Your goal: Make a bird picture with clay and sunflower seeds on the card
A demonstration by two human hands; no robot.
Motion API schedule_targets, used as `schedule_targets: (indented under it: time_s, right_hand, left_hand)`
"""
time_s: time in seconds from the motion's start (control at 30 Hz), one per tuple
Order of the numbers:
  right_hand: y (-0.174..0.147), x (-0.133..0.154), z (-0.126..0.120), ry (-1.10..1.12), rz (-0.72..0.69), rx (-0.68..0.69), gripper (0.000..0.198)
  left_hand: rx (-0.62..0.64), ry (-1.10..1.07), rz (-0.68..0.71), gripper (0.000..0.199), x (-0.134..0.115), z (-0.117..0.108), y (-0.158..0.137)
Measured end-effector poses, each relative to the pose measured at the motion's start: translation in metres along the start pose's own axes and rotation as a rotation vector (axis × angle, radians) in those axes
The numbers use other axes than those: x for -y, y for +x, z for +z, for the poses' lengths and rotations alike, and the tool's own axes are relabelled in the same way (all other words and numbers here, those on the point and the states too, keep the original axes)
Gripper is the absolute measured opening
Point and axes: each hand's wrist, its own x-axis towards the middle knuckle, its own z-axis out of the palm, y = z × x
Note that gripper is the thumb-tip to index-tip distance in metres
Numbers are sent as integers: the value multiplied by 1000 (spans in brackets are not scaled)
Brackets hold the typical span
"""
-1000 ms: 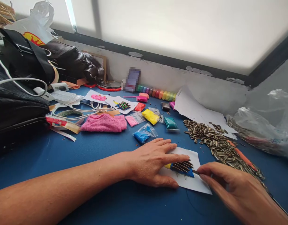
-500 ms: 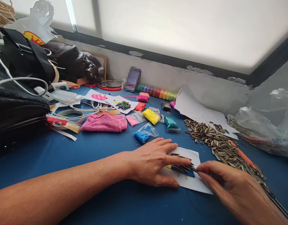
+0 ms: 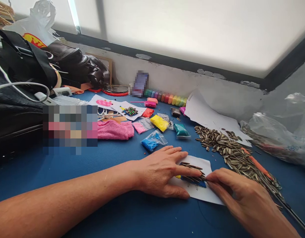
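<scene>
My left hand (image 3: 159, 172) lies flat with fingers spread, over the left part of a white paper card (image 3: 204, 195). Its index finger rests on dark striped sunflower seeds (image 3: 192, 166) set in blue clay (image 3: 200, 184); a bit of yellow clay (image 3: 178, 177) shows beside that finger. Pencil lines are drawn below the blue clay. At the card's right edge, my right hand (image 3: 244, 195) pinches a sunflower seed between thumb and index finger, its tip at the right end of the seed rows. The fingers hide most of that seed.
A heap of loose sunflower seeds (image 3: 232, 152) with an orange-handled tool (image 3: 256, 163) lies to the right. Beyond the card are clay bags, blue (image 3: 152, 141), yellow (image 3: 159, 123) and green (image 3: 181, 130). A pink cloth (image 3: 115, 129) and black bag (image 3: 16, 112) are left; paper sheets (image 3: 207, 110) lie behind.
My right hand has shifted very slightly left, toward the seed rows, still pinching. My left hand stays where it was.
</scene>
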Motion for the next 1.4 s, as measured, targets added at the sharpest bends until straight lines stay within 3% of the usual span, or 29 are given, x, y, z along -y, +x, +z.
schedule_targets:
  time_s: [0.43,0.6,0.87,1.03,1.23,1.3,1.4]
  right_hand:
    - [-3,-3,5,-57,-59,33,30]
    - [-2,-1,5,-91,-70,3,32]
    - [-2,-5,1,-84,-59,-86,16]
    - [0,0,-8,-80,-75,-142,21]
    - [3,-31,-17,-305,137,-241,34]
    - [4,-44,-17,-386,238,-206,36]
    - [5,-57,-15,-400,266,-151,37]
  left_hand:
    - [-14,25,22,59,1,1,0]
    - [-23,23,27,59,2,2,0]
    - [0,39,4,62,0,1,0]
    - [7,33,-10,71,0,1,0]
    - [4,-43,-31,86,1,1,0]
    - [8,-69,-37,88,2,1,0]
    - [12,-94,-47,89,2,1,0]
